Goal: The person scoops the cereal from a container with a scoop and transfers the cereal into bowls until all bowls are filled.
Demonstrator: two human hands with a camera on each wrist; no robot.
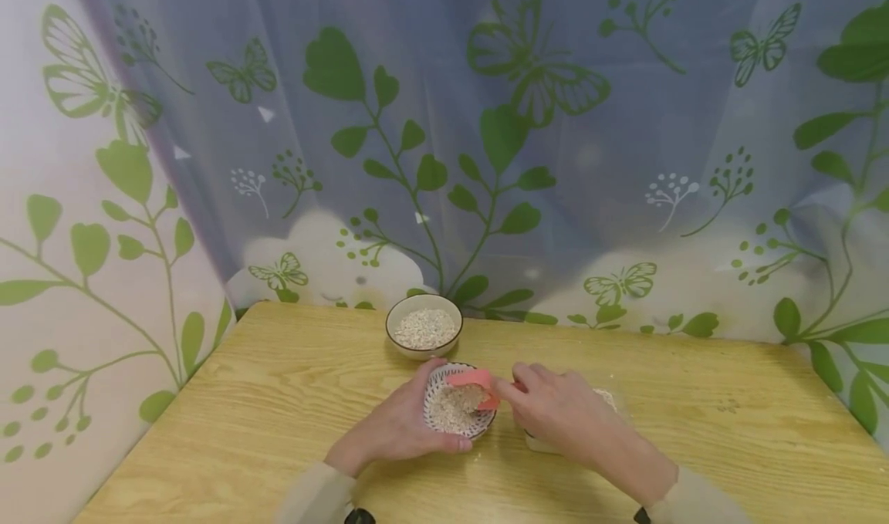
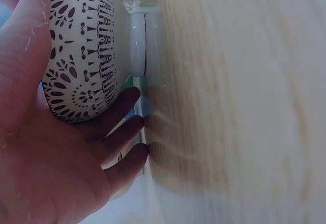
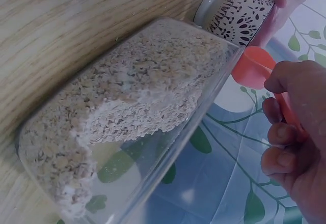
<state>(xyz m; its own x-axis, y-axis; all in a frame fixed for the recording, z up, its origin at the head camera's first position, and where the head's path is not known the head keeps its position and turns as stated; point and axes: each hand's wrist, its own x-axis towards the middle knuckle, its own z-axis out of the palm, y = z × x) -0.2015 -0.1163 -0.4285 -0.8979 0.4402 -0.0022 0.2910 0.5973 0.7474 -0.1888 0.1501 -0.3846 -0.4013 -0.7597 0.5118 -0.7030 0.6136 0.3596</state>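
My left hand [image 1: 399, 424] holds a small patterned bowl [image 2: 84, 46], thumb and fingers spread around its side. Rolled oats [image 1: 454, 410] lie inside that bowl. My right hand [image 1: 566, 408] grips the handle of a coral-pink scoop [image 3: 253, 67], whose cup is tipped over the bowl's right side with oats at its mouth. Below and beside the right hand stands a clear rectangular container [image 3: 175, 158] of oats, mostly hidden by the hand in the head view. In the left wrist view the bowl's white foot is close to the tabletop; whether it touches cannot be told.
A second, larger bowl [image 1: 425, 351] with a dark rim, filled with oats, stands behind the patterned bowl near the back edge. The wooden table [image 1: 278, 385] meets a leaf-and-butterfly printed curtain [image 1: 590, 200] behind and at the left. A few crumbs [image 1: 728, 405] lie at the right.
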